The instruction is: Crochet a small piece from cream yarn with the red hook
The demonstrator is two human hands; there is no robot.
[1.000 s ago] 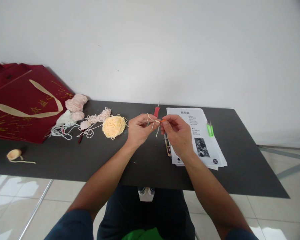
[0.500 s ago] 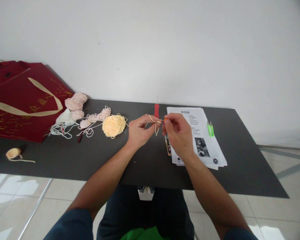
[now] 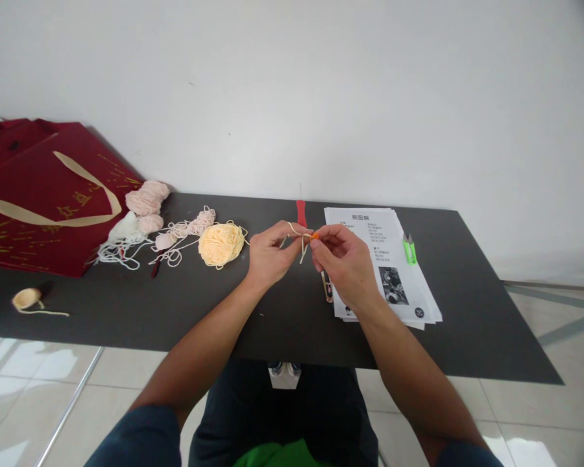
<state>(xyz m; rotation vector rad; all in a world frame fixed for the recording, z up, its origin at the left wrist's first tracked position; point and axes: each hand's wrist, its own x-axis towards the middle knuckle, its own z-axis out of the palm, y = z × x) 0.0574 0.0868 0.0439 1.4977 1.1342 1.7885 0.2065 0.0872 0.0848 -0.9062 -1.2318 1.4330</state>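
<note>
My left hand (image 3: 272, 255) pinches cream yarn (image 3: 304, 250) between thumb and fingers, with a strand over the forefinger and a short tail hanging down. My right hand (image 3: 346, 259) meets it at the fingertips and pinches a small orange piece (image 3: 315, 236), too small to name surely, against the yarn. Just beyond the left fingertips a red-handled crochet hook (image 3: 300, 213) points away, its thin metal shaft upward; what grips its near end is hidden. To the left of my left hand lies a pale yellow yarn ball (image 3: 221, 244).
Printed sheets (image 3: 370, 310) lie under and beside my right hand, with green snips (image 3: 409, 250) on their right edge. A small dark tool (image 3: 327, 288) is partly covered by that hand. Leftward are pink yarn (image 3: 148, 197), white yarn (image 3: 124, 230), a small crocheted cup (image 3: 26, 298) and a red bag (image 3: 43, 207).
My right hand has moved slightly left to meet my left fingertips, and the orange piece shows more. The crochet hook has shifted a little left. The yarn tail has swung left.
</note>
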